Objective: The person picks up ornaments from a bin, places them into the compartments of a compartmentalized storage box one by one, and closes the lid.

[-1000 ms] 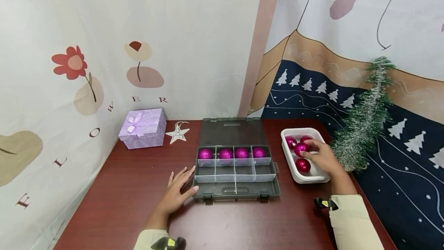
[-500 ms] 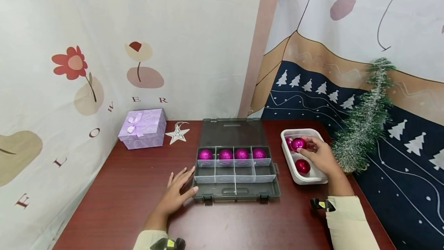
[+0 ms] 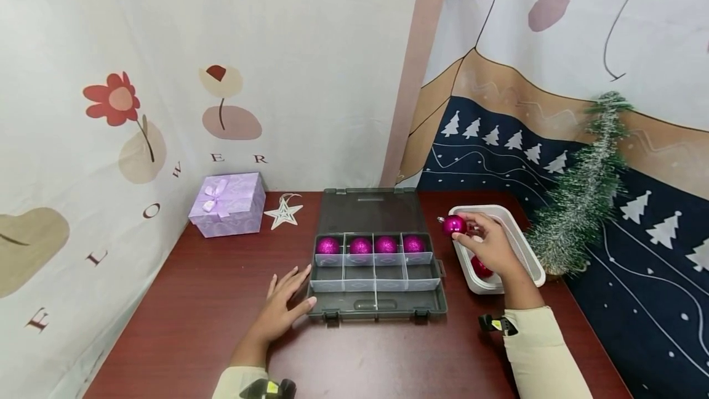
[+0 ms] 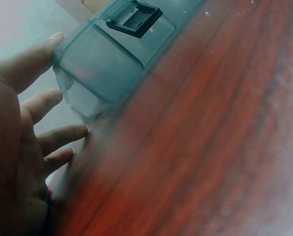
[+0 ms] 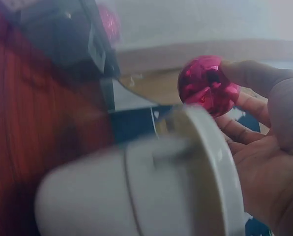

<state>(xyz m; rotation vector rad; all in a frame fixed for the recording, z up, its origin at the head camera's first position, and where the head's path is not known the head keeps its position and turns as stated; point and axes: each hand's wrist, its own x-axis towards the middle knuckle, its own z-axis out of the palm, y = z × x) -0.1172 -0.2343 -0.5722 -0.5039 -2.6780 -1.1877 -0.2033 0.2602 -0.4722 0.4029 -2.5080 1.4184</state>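
Pinched between the thumb and fingers of my right hand (image 3: 490, 246) is a shiny magenta Christmas bauble (image 3: 453, 225), held over the left rim of a white plastic tub (image 3: 532, 257). In the right wrist view the bauble (image 5: 205, 86) shows above the tub's rim. Another shiny bauble (image 3: 480, 267) lies in the tub, partly behind my hand. My left hand (image 3: 279, 306) has its fingers spread, with fingertips at the left side of a dark clear divided case (image 3: 376, 302). Its lid (image 3: 371, 211) is raised, and several glittery baubles (image 3: 360, 245) fill the back row.
A lilac gift box (image 3: 228, 205) and a white star ornament (image 3: 284, 212) are at the back left. Right of the tub stands a small frosted tinsel tree (image 3: 581, 196). Printed fabric (image 3: 332, 79) hangs behind the brown table (image 3: 194, 325).
My right hand has lifted a shiny bauble from inside the tub and carried it left to the tub's rim. My left hand stays in place.
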